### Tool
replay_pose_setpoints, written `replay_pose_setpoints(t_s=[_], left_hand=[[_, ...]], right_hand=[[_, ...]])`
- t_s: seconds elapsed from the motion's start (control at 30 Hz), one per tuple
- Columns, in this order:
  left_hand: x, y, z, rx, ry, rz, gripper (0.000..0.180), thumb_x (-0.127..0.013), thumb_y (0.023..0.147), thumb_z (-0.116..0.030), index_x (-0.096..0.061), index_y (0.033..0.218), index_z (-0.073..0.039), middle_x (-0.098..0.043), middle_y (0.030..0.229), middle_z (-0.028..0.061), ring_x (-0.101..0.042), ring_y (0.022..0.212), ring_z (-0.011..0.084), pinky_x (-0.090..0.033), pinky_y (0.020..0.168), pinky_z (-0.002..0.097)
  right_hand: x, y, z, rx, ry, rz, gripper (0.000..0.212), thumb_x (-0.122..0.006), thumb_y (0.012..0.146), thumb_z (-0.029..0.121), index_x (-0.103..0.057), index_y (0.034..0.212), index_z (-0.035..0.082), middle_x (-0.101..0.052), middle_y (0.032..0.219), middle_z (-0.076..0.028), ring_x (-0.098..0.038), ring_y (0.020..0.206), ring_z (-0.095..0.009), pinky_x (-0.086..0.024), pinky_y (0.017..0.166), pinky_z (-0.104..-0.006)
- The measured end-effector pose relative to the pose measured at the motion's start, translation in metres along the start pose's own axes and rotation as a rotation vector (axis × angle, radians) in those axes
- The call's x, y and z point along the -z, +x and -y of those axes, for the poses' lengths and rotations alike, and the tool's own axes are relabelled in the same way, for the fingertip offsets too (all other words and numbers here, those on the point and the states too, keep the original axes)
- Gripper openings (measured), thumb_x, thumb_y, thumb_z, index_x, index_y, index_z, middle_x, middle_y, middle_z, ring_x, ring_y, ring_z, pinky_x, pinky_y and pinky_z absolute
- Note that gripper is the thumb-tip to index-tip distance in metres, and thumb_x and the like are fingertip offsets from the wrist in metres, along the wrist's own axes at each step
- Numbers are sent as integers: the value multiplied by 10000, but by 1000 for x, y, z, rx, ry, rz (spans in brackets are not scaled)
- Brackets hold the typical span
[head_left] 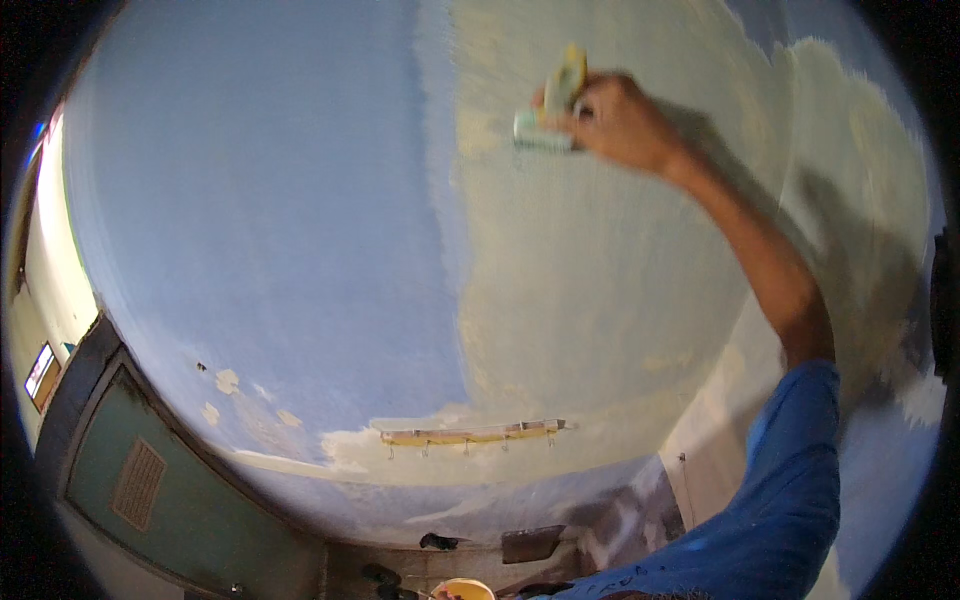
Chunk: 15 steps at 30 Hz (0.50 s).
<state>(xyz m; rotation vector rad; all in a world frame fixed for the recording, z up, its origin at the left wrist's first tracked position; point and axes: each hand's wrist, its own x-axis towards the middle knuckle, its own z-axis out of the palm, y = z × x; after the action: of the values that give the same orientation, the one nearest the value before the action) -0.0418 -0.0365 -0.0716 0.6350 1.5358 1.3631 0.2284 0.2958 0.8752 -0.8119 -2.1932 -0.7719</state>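
My right hand is raised high against the wall, its fingers closed round a wide flat paintbrush. The brush has a yellow handle that sticks up above my fingers, and its pale greenish head points left against the wall; motion blurs it a little. Pale yellowish-grey paint covers the wall around and below the brush. To the left, the wall is blue, with a rough upright border between the two colours. My left hand does not show.
A hook rail is fixed low on the wall. At lower left stands a green door with a vent. A container with a yellowish rim shows at the bottom edge. Dark footwear lies near it. The side wall meets this one at right.
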Motion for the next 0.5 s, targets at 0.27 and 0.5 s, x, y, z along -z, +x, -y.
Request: replay_pose_setpoints(t_s=[0.27, 0.5], left_hand=[[0, 11, 11, 71, -55, 113, 574, -532, 1032, -389, -328, 1485, -101, -497, 770, -17, -433, 597, 87, -413, 491, 251], [-3, 12, 13, 121, -82, 172, 737, -506, 1043, -387, -95, 1585, -103, -492, 859, 0, -433, 642, 91, -417, 524, 239]], right_hand=[[86, 85, -45, 303, -33, -504, 295, -705, 920, 263, -579, 786, 32, -540, 710, -57, -504, 645, -167, -457, 618, -345], [8, -26, -55, 568, -509, -340, 359, -745, 799, 30, -675, 1151, 48, -694, 1089, -106, -670, 1020, -237, -585, 874, -350]])
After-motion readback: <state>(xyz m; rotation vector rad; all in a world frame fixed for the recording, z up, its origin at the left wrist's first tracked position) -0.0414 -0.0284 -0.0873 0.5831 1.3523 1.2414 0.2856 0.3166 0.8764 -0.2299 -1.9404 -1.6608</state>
